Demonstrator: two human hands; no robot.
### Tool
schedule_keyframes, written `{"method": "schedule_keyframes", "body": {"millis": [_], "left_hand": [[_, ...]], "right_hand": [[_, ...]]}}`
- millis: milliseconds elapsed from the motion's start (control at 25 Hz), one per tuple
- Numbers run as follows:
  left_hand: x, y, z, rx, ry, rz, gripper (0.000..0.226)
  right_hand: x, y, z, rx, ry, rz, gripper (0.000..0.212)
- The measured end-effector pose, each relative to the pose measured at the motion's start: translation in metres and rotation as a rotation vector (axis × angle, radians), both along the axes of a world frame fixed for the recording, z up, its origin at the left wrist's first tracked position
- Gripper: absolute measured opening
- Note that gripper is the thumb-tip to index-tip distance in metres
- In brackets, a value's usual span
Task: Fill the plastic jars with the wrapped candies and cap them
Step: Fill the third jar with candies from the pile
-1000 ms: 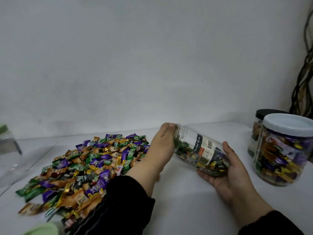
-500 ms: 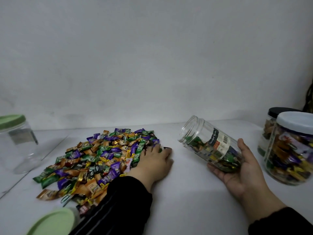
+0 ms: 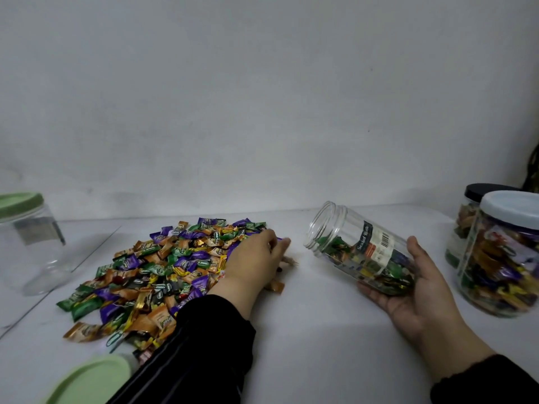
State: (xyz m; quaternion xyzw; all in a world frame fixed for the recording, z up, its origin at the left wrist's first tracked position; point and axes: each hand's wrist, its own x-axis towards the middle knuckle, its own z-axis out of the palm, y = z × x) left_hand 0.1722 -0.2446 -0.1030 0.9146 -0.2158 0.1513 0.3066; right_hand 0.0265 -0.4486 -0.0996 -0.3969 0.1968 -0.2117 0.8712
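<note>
White table (image 3: 320,330): left hand (image 3: 256,258) curls over candies (image 3: 163,266); right hand (image 3: 420,290) cradles tilted jar (image 3: 358,249), mouth facing left toward them.

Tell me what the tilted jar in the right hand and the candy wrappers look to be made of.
Tilted jar: clear, glossy, probably plastic; the candies inside show through its wall, and a printed label is stuck on it. Candy wrappers: thin, shiny film, likely foil-backed plastic, judging by their glints and crinkles; I cannot settle which from the look alone.
</note>
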Motion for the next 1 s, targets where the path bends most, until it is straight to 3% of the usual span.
{"method": "schedule_keyframes", "body": {"millis": [80,200,280,440,600,720,800,920,1000], "left_hand": [[-0.003,-0.001,0.011,-0.299,0.050,0.066,0.046],[-0.018,-0.013,0.038,-0.871,0.270,0.111,0.054],[-0.038,-0.026,0.054,-1.000,0.427,0.092,0.055],[-0.080,-0.044,0.070,-0.750,0.461,-0.120,0.061],[-0.077,-0.043,0.071,-0.501,0.566,-0.353,0.095],[-0.058,-0.030,0.072,-0.670,0.573,-0.498,0.101],[-0.045,-0.020,0.069,-0.728,0.488,-0.373,0.086],[-0.031,-0.008,0.036,-0.296,0.367,-0.155,0.039],[-0.026,-0.006,0.004,0.198,0.308,-0.153,0.045]], "right_hand": [[0.000,0.001,0.000,-0.011,-0.002,0.002,0.066],[0.000,0.002,0.002,-0.026,0.003,0.020,0.058],[0.001,0.002,0.001,-0.036,0.002,0.039,0.059],[0.002,0.002,-0.001,-0.068,0.017,0.056,0.063],[0.001,0.000,-0.001,-0.040,0.015,0.055,0.047],[0.000,-0.001,0.001,0.019,0.008,0.029,0.048],[-0.001,-0.002,0.003,0.074,-0.008,0.008,0.054],[-0.001,-0.003,0.003,0.095,-0.023,0.007,0.056],[0.000,-0.003,0.003,0.073,-0.019,0.019,0.057]]}}
